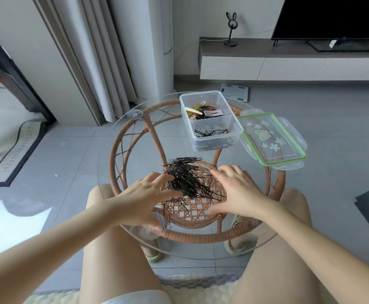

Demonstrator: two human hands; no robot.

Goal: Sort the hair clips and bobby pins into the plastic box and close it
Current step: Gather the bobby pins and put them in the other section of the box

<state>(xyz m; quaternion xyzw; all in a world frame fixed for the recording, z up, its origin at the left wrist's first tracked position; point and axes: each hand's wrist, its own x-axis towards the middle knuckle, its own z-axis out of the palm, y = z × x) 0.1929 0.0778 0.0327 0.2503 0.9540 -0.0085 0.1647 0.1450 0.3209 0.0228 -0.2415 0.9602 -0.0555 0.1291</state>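
The plastic box (185, 102) stood open, with hair clips (203, 111) in its far half. Its lid (271, 141) lay just right of it. In front of the box, a pile of bobby pins (188, 181) lay loose. The left hand (145, 195) and right hand (237, 189), flat and apart, lay at the pile's sides, gripping nothing.

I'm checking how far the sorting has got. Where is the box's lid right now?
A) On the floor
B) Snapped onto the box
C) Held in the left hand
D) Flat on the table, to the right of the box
D: the green-rimmed lid lies flat on the table, just right of the open box.
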